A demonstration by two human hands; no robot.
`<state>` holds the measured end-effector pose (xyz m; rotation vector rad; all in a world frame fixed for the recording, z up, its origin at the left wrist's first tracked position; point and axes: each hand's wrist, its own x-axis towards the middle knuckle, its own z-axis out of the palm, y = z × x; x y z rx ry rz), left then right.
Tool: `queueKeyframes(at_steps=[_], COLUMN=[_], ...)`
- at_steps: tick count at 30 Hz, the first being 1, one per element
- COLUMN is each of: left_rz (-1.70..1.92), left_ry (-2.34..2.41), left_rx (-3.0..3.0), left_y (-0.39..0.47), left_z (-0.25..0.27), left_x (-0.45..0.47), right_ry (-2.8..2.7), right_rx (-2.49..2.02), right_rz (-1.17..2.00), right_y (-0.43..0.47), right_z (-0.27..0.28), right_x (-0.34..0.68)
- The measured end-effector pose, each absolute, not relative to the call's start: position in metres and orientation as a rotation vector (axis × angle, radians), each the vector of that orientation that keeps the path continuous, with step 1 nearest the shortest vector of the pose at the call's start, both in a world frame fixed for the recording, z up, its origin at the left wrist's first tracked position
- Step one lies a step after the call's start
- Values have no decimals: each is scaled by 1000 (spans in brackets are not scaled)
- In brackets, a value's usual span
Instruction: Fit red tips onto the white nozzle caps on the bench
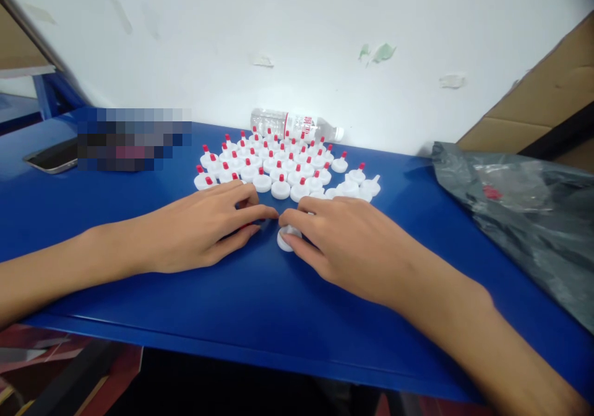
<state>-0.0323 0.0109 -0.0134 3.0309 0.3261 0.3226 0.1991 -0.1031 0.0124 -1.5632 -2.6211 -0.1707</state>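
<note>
My right hand (343, 233) pinches a white cap (286, 242) between thumb and fingers, just above or on the blue table (260, 317). This cap's top is partly hidden by my fingers. To its left, my left hand (218, 225) reaches in with the index finger stretched toward the cap and the thumb a little apart from it. I make out nothing held in it, though its other fingers are partly hidden. Beyond both hands stand many white nozzle caps with red tips (280, 187). Near my right knuckles, several white caps (349, 186) show no red tip.
A clear plastic bottle (292, 125) with a red-and-white label lies behind the caps against the white wall (315, 44). A phone (53, 156) rests at the left beside a blurred patch. Grey plastic sheeting (520, 218) and cardboard (533, 100) occupy the right side.
</note>
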Motion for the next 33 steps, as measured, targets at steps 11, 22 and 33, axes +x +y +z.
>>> queueKeyframes(at_steps=[11, 22, 33], left_rz=[328, 328, 328], left_ry=[320, 321, 333], left_rx=[3032, 3040, 3023], left_y=[11, 10, 11], left_z=[-14, -13, -14], left_x=[-31, -32, -31], right_ry=[-2628, -2625, -2630], right_rx=[-1588, -1587, -1583], right_rz=[-141, -140, -156], right_y=[-104, -104, -103], right_z=[15, 15, 15], right_x=[199, 199, 200])
